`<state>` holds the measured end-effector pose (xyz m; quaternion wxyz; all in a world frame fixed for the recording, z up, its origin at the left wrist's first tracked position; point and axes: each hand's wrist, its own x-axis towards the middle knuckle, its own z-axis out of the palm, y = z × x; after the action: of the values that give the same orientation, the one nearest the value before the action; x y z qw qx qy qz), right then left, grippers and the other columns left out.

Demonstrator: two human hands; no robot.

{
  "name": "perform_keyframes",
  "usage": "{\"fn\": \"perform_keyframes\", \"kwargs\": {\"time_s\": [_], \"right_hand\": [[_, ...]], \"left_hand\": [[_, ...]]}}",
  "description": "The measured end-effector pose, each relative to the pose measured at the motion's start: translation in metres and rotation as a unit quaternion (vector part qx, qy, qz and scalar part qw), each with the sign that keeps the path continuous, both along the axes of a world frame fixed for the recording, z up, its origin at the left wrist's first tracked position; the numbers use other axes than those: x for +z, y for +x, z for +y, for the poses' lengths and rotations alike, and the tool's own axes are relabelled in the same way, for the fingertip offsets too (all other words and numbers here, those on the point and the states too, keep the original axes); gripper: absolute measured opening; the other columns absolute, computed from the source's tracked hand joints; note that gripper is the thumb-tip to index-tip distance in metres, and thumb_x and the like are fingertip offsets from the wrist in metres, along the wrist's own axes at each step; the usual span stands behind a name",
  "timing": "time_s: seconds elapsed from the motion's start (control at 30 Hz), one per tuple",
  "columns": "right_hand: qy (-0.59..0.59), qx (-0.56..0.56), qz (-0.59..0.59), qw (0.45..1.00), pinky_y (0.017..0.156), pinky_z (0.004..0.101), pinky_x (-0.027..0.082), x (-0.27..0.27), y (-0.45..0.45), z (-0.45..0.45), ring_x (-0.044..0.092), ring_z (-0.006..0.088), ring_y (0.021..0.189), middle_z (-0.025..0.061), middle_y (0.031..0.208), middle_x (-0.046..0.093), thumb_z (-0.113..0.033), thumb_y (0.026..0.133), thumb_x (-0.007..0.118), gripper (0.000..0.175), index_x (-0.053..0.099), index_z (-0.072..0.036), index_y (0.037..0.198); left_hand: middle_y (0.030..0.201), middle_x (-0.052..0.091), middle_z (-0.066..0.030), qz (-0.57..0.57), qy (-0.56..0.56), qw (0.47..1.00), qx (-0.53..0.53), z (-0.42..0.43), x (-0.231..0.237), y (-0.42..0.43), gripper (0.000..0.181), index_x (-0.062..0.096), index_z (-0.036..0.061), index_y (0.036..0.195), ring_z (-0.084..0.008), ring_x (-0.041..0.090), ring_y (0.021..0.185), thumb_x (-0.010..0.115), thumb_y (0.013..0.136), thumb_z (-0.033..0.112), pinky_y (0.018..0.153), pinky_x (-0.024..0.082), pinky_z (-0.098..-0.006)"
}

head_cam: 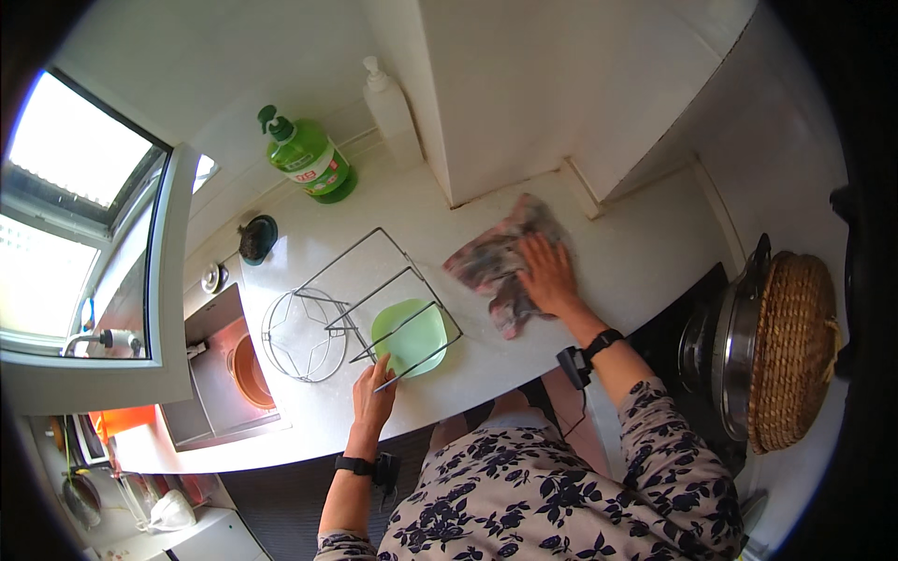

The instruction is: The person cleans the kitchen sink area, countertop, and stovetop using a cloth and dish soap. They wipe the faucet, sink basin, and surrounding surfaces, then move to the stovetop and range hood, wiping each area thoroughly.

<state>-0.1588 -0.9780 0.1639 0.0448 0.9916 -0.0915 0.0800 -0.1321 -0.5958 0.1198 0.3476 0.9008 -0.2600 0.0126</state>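
My right hand (548, 275) lies spread on a crumpled, patterned cloth (494, 256), pressing it to the white countertop (610, 266); the cloth looks slightly blurred. The fingers of my left hand (375, 389) are at the near corner of a grey metal wire rack (379, 286), closed about its wire. Under the right part of the rack a pale green plastic dish (412, 338) shows through the wires. A round wire stand with a star pattern (306, 335) lies against the rack's left side.
A green pump bottle (316, 165) and a white pump bottle (393, 112) stand by the back wall, near a scrubber in a dark holder (258, 240). At left, the sink (210, 393) holds an orange-brown basin (249, 372). A steel pot (733, 350) and woven basket (793, 350) are at right.
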Motion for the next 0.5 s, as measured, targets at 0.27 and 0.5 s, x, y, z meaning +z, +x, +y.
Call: {"fn": "perform_keyframes", "kwargs": {"time_s": [0.27, 0.5], "right_hand": [[-0.012, -0.171, 0.013, 0.985, 0.111, 0.0449, 0.011, -0.008, -0.1, -0.029, 0.016, 0.0253, 0.138, 0.0117, 0.148, 0.022, -0.036, 0.094, 0.036, 0.06, 0.019, -0.007, 0.144], [0.013, -0.224, 0.026, 0.974, 0.111, 0.0476, 0.007, -0.018, -0.122, -0.005, 0.012, 0.0279, 0.139, 0.0146, 0.147, 0.022, -0.039, 0.092, 0.038, 0.064, 0.02, -0.003, 0.142]], "left_hand": [[0.074, 0.059, -0.0132, 0.015, -0.029, 0.999, 0.015, 0.003, -0.005, -0.001, 0.031, 0.058, 0.0087, 0.111, -0.0286, 0.058, 0.064, 0.061, 0.08, 0.008, 0.058, 0.046, -0.0377], [0.071, 0.056, -0.0108, 0.028, -0.053, 0.998, 0.019, 0.002, -0.003, -0.004, 0.036, 0.054, 0.0091, 0.115, -0.0283, 0.056, 0.063, 0.062, 0.08, 0.008, 0.058, 0.046, -0.0378]]}}
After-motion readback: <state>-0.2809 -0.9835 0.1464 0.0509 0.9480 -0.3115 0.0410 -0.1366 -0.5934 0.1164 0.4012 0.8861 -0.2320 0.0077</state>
